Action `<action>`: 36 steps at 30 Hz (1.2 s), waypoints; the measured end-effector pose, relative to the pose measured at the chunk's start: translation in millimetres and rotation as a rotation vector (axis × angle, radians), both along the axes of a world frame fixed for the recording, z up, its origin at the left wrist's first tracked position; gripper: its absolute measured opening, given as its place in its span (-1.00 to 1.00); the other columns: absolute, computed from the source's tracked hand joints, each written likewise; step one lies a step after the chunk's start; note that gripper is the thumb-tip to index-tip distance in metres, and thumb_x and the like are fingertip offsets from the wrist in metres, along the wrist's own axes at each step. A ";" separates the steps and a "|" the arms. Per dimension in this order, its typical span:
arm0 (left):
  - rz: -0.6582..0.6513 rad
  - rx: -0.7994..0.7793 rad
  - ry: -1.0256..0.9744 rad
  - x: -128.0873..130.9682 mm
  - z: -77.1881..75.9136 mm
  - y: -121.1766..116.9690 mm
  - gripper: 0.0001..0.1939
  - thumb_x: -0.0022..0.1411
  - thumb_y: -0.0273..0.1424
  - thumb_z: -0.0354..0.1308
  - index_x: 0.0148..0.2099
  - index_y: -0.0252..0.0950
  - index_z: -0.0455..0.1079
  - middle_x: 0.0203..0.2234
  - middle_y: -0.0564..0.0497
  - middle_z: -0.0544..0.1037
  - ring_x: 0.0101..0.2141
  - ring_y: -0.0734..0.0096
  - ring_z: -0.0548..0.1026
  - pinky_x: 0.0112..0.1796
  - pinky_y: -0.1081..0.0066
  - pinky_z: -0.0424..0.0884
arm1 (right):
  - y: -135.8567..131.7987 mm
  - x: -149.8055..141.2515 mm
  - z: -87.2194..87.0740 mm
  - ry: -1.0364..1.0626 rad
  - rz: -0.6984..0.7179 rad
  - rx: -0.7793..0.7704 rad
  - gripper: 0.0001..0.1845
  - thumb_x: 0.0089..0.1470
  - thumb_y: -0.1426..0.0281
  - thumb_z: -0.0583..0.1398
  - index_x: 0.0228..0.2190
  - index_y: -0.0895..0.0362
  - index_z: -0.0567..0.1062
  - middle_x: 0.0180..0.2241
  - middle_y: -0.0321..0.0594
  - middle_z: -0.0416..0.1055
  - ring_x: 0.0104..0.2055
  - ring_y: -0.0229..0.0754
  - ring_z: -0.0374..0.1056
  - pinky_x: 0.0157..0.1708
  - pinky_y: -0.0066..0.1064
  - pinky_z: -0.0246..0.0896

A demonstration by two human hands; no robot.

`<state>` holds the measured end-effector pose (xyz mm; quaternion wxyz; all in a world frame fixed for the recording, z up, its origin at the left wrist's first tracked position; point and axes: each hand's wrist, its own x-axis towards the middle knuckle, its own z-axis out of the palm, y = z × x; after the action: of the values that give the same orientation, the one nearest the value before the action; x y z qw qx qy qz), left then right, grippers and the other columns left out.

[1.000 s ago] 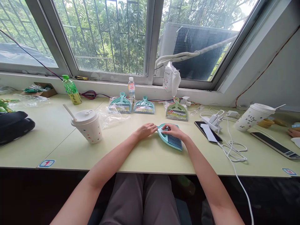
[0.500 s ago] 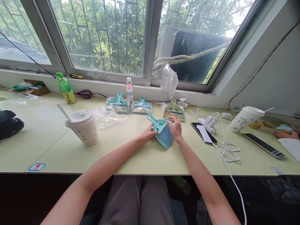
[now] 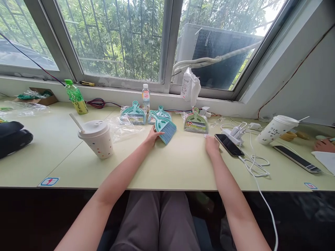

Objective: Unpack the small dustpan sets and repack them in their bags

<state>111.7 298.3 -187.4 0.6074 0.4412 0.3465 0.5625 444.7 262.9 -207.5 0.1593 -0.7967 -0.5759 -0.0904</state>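
A teal dustpan with its small brush (image 3: 167, 131) is tilted up off the table, my left hand (image 3: 153, 136) gripping its left edge. Beside the black phone (image 3: 229, 144), my right hand (image 3: 212, 145) is low over the table with its fingers curled. A small whitish piece, seemingly a paper slip (image 3: 206, 136), shows at its fingertips; the rest is hidden. Behind stand two wrapped teal dustpan sets, one at the left (image 3: 133, 113) and one partly covered by the held set (image 3: 160, 112). A wrapped green dustpan set (image 3: 195, 122) stands farther right.
A lidded paper cup (image 3: 98, 141) with a straw stands at the left, near crumpled clear plastic (image 3: 121, 129). Bottles line the back. White cables (image 3: 255, 164) and a power strip (image 3: 232, 134) lie right. Another person's hand (image 3: 324, 145) shows at the right edge.
My left hand has moved the dustpan and brush left and away from me. My right hand has left it and moved down beside the phone. The white slip no longer lies on the phone.
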 end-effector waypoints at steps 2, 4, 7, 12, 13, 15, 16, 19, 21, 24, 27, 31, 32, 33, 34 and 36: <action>0.047 -0.020 -0.018 2.4 -2.9 2.1 -0.11 -0.24 -0.65 0.33 0.16 -0.15 0.14 -0.07 -0.05 0.46 -0.10 0.22 0.48 -0.18 0.31 0.50 | 1.4 -6.1 3.6 0.030 0.058 0.058 -0.61 0.13 0.61 -0.01 -0.11 0.26 0.53 -0.21 0.21 0.51 -0.09 0.10 0.45 -0.10 -0.13 0.31; 0.112 -0.090 -0.032 3.3 -5.2 4.8 -0.15 -0.22 -0.67 0.26 0.16 -0.16 0.14 -0.08 -0.05 0.45 -0.12 0.23 0.48 -0.20 0.31 0.50 | 0.4 -10.0 10.5 0.147 0.164 0.173 -0.64 0.13 0.58 0.02 -0.15 0.21 0.56 -0.20 0.12 0.54 -0.09 0.05 0.46 -0.04 -0.14 0.30; 0.117 -0.132 -0.067 1.6 -5.1 6.1 -0.30 -0.13 -0.61 0.21 0.10 -0.15 0.22 -0.11 -0.04 0.46 -0.14 0.24 0.48 -0.19 0.28 0.50 | -6.7 -21.2 26.6 0.541 0.482 0.350 -0.75 0.11 0.42 0.13 -0.21 0.13 0.58 -0.18 -0.04 0.56 -0.11 -0.05 0.48 -0.02 -0.19 0.33; -0.103 -0.049 0.010 4.4 1.2 -8.9 -0.36 -0.02 -0.36 0.32 0.14 -0.10 0.25 -0.03 -0.05 0.48 -0.09 0.12 0.48 -0.12 0.14 0.47 | -22.5 -61.7 43.0 0.977 0.927 0.179 -0.62 -0.04 0.21 0.30 -0.16 0.06 0.57 -0.24 -0.14 0.57 -0.13 -0.07 0.49 -0.14 -0.23 0.41; -0.178 -0.005 0.041 7.0 2.7 -14.1 -0.34 -0.02 -0.31 0.35 0.14 -0.12 0.26 -0.02 -0.07 0.48 -0.08 0.09 0.48 -0.10 0.12 0.46 | -23.6 -70.1 41.4 0.967 0.953 0.150 -0.64 -0.05 0.21 0.31 -0.18 0.06 0.58 -0.26 -0.15 0.57 -0.16 -0.07 0.49 -0.18 -0.25 0.41; -0.344 0.093 0.084 13.4 5.2 -24.2 -0.33 -0.04 -0.24 0.38 0.13 -0.21 0.30 -0.02 -0.14 0.48 -0.06 0.05 0.48 -0.05 0.09 0.42 | -23.1 -84.5 34.3 0.868 0.960 0.188 -0.73 -0.02 0.23 0.29 -0.25 0.07 0.60 -0.27 -0.16 0.57 -0.21 -0.09 0.49 -0.23 -0.27 0.40; -0.415 0.138 0.099 16.7 6.0 -28.4 -0.32 -0.06 -0.23 0.40 0.11 -0.25 0.32 -0.03 -0.17 0.49 -0.06 0.04 0.48 -0.03 0.08 0.41 | -22.2 -90.1 29.9 0.791 0.951 0.233 -0.77 0.01 0.24 0.26 -0.28 0.07 0.60 -0.26 -0.17 0.57 -0.23 -0.10 0.49 -0.24 -0.28 0.39; -0.503 0.212 0.163 24.3 5.4 -34.4 -0.34 -0.15 -0.28 0.45 0.03 -0.31 0.37 -0.11 -0.17 0.53 -0.09 0.04 0.49 -0.01 0.08 0.38 | -21.7 -101.0 20.8 0.542 0.912 0.327 -0.81 0.08 0.29 0.21 -0.28 0.03 0.60 -0.25 -0.23 0.56 -0.36 -0.17 0.45 -0.31 -0.33 0.35; -0.448 0.210 0.183 26.5 2.6 -33.1 -0.33 -0.23 -0.36 0.47 -0.02 -0.32 0.38 -0.17 -0.14 0.55 -0.11 0.04 0.50 -0.02 0.07 0.38 | -25.4 -104.7 20.9 0.399 0.872 0.354 -0.80 0.11 0.30 0.19 -0.22 0.00 0.58 -0.19 -0.25 0.54 -0.36 -0.19 0.44 -0.31 -0.34 0.33; -0.318 0.171 0.126 26.7 -2.4 -27.6 -0.31 -0.29 -0.44 0.46 -0.02 -0.30 0.37 -0.21 -0.09 0.55 -0.11 0.03 0.50 -0.02 0.06 0.39 | -32.6 -107.2 27.4 0.244 0.717 0.469 -0.73 0.18 0.26 0.14 -0.10 -0.01 0.52 -0.05 -0.19 0.46 -0.08 -0.08 0.41 -0.09 -0.28 0.27; -0.202 0.143 0.018 25.8 -3.8 -23.1 -0.33 -0.28 -0.46 0.44 -0.03 -0.30 0.36 -0.21 -0.09 0.55 -0.09 0.04 0.50 -0.01 0.07 0.40 | -32.6 -106.4 31.5 0.312 0.496 0.601 -0.65 0.20 0.18 0.09 -0.05 0.05 0.44 -0.01 -0.10 0.40 0.00 -0.05 0.32 0.04 -0.21 0.17; -0.091 0.103 -0.083 26.9 -1.1 -21.7 -0.35 -0.25 -0.44 0.45 -0.04 -0.30 0.34 -0.16 -0.11 0.54 -0.05 0.04 0.48 0.02 0.08 0.39 | -21.6 -104.5 26.1 0.773 0.414 0.494 -0.61 0.11 0.02 0.10 -0.35 0.10 0.41 -0.28 -0.14 0.44 -0.28 -0.16 0.34 -0.21 -0.33 0.27; -0.073 0.106 -0.090 27.6 -0.9 -21.9 -0.35 -0.24 -0.44 0.45 -0.04 -0.30 0.34 -0.15 -0.12 0.53 -0.04 0.04 0.48 0.03 0.08 0.38 | -19.2 -105.1 24.1 0.888 0.458 0.383 -0.58 0.08 -0.02 0.11 -0.44 0.10 0.39 -0.34 -0.16 0.44 -0.31 -0.17 0.34 -0.26 -0.36 0.28; -0.059 0.117 -0.091 28.4 -1.0 -22.1 -0.34 -0.24 -0.43 0.45 -0.04 -0.30 0.33 -0.14 -0.12 0.53 -0.03 0.03 0.47 0.03 0.08 0.38 | -17.8 -106.3 22.4 0.991 0.513 0.260 -0.55 0.04 -0.05 0.14 -0.48 0.10 0.37 -0.37 -0.17 0.44 -0.31 -0.17 0.35 -0.30 -0.37 0.28; -0.046 0.133 -0.089 29.2 -1.6 -22.2 -0.33 -0.24 -0.42 0.46 -0.03 -0.30 0.32 -0.13 -0.11 0.53 -0.01 0.03 0.45 0.04 0.08 0.37 | -17.3 -108.0 21.0 1.082 0.568 0.150 -0.54 0.00 -0.07 0.16 -0.49 0.10 0.36 -0.36 -0.17 0.45 -0.30 -0.17 0.37 -0.32 -0.39 0.30; -0.012 0.167 -0.083 30.7 -4.1 -21.6 -0.30 -0.25 -0.40 0.46 -0.01 -0.28 0.31 -0.12 -0.10 0.52 0.02 0.03 0.43 0.05 0.08 0.36 | -18.9 -112.2 19.8 1.241 0.636 0.036 -0.54 -0.07 -0.05 0.24 -0.39 0.09 0.37 -0.29 -0.17 0.48 -0.23 -0.14 0.42 -0.32 -0.38 0.35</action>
<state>142.4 276.7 -191.5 0.5858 0.4685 0.2704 0.6035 332.5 244.1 -187.7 0.4907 -0.4910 -0.5824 0.4230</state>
